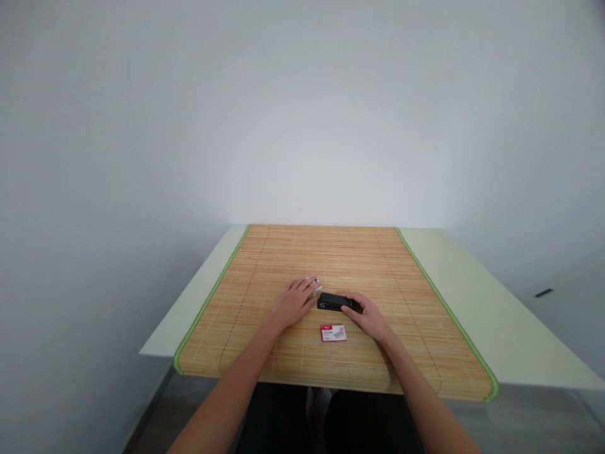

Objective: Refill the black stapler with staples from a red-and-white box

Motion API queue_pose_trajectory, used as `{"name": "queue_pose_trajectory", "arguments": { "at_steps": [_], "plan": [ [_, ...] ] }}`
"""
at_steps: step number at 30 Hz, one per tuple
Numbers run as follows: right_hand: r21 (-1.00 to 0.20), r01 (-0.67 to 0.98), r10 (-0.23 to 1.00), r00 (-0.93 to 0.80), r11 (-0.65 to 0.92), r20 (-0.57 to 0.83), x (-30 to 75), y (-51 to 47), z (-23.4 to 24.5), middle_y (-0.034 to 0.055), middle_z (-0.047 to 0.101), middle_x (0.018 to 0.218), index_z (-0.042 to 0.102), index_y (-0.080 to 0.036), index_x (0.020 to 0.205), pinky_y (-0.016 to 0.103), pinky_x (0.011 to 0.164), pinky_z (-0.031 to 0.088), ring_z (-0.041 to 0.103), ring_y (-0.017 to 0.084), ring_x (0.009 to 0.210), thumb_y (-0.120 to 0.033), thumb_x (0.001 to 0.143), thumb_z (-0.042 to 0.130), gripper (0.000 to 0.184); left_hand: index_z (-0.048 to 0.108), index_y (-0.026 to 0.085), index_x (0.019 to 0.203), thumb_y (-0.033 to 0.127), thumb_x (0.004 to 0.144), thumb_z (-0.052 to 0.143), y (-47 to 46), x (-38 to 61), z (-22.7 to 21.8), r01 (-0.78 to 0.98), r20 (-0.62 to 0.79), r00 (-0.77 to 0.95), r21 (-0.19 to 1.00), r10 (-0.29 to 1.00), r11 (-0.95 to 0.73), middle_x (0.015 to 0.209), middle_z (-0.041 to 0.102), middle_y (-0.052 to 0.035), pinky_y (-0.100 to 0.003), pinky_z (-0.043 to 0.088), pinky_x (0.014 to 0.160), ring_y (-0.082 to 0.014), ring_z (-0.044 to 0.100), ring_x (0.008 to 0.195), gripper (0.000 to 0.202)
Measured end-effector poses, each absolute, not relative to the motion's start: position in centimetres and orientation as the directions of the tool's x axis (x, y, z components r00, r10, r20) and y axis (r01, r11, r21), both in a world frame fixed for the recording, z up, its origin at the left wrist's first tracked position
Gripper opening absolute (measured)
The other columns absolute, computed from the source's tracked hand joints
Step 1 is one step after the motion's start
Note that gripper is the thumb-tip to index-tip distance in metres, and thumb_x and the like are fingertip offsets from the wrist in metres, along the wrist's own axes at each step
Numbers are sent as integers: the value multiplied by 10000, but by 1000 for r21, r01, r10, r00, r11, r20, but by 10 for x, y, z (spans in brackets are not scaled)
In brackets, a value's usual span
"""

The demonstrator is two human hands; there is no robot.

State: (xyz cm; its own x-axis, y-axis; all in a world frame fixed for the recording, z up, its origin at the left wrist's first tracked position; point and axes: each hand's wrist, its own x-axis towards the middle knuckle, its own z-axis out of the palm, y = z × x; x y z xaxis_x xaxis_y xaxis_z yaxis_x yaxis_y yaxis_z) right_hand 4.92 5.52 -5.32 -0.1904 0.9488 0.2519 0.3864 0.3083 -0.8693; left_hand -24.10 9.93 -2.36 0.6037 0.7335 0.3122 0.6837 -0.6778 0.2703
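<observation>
A black stapler (335,300) lies on the bamboo mat in front of me. My right hand (368,316) has its thumb and fingers around the stapler's right end. My left hand (293,302) rests at the stapler's left, fingers stretched out and slightly apart. Its fingertips lie over a small white item with a bit of red (314,284), partly hidden, whose kind I cannot make out. Nearer to me, below the stapler, a small red and white staple box (333,333) lies flat, apart from both hands.
The bamboo mat (321,252) with green edging covers the middle of a white table (435,252) and hangs slightly over its front edge. A pale wall (312,126) stands behind. My dark-clothed legs (373,422) are under the front edge.
</observation>
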Motion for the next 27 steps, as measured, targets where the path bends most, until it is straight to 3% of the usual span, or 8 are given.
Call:
{"name": "queue_pose_trajectory", "arguments": {
  "at_steps": [6, 11, 22, 27],
  "plan": [
    [-866, 396, 950, -186, 306, 250, 49, 52, -50, 68, 701, 1284, 697, -295, 1262, 511, 1078, 488, 635, 292, 1198, -478, 909, 677, 399, 529, 274, 1396, 352, 1046, 426, 95, -267, -35, 845, 363, 246, 374, 899, -383, 1512, 508, -79, -451, 381, 1138, -246, 479, 1355, 374],
    [-866, 405, 954, -178, 294, 241, 49, 51, -51, 73, 704, 1281, 696, -289, 1265, 521, 1089, 485, 636, 296, 1204, -482, 908, 674, 406, 543, 246, 1353, 321, 1039, 398, 91, -293, -38, 901, 379, 0, 401, 926, -164, 1495, 504, -120, -499, 390, 1110, -291, 502, 1311, 354],
    [-878, 385, 957, -166, 284, 237, 46, 49, -50, 71, 710, 1276, 700, -288, 1260, 516, 1080, 493, 647, 292, 1191, -471, 905, 684, 399, 552, 251, 1329, 255, 1004, 452, 89, -302, -36, 922, 390, -49, 372, 920, -109, 1478, 514, -118, -517, 343, 1143, -293, 481, 1330, 340],
    [-879, 384, 957, -167, 284, 236, 46, 49, -49, 69, 717, 1256, 705, -289, 1250, 507, 1068, 502, 654, 290, 1171, -470, 898, 683, 396, 570, 256, 1316, 282, 974, 528, 89, -307, -18, 924, 354, -45, 370, 934, -95, 1520, 474, -119, -631, 267, 1169, -340, 388, 1424, 346]
  ]
}}
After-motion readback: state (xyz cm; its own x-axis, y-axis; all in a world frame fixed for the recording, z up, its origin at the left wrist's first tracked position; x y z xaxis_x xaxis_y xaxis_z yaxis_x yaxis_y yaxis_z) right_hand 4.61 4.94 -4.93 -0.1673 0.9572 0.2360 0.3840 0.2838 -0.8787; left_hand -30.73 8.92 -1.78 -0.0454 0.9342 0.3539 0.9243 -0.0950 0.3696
